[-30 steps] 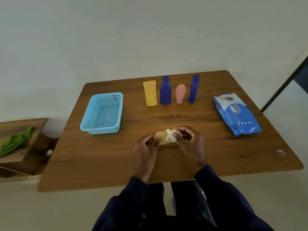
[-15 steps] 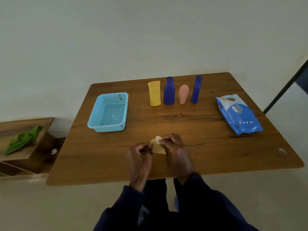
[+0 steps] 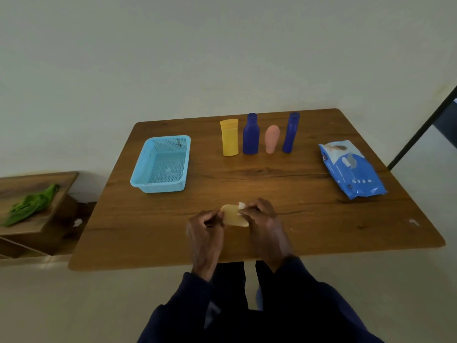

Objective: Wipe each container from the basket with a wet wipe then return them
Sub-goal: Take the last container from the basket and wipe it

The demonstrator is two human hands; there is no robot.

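Tan container (image 3: 232,217) lies crosswise, left hand (image 3: 205,231) gripping its left end, right hand (image 3: 265,225) pinching the wet wipe (image 3: 241,206) against it, the basket (image 3: 158,188) beyond, nearer the left hand.

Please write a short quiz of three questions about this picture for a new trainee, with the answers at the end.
1. True or false: the blue basket has a container inside it.
2. How many containers stand in the row at the far side of the table? A) three B) four C) five
3. Fill in the word: the right hand pinches a white ___ against the pale yellow container, which the left hand holds.

Key: 1 false; 2 B; 3 wipe.
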